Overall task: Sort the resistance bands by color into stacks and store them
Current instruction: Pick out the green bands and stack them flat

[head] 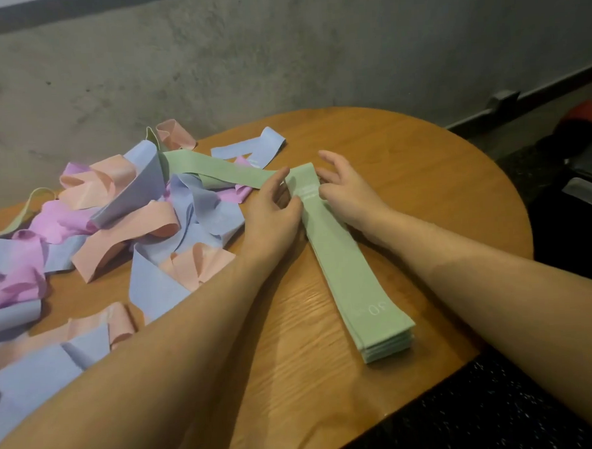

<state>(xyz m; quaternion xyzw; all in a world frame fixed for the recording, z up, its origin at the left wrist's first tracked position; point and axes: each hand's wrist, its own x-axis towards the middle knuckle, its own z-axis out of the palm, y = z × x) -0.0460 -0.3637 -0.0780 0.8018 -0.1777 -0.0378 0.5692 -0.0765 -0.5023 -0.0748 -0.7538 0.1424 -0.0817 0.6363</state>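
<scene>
where fingers (pixel 292 204) meet, green stack (pixel 351 266).

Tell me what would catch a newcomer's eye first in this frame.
The neat green band stack runs across the middle of the round wooden table, with the left hand and right hand at its far end. One loose green band trails from there into the jumbled pile of pink, purple, blue and peach bands on the table's left side.
</scene>
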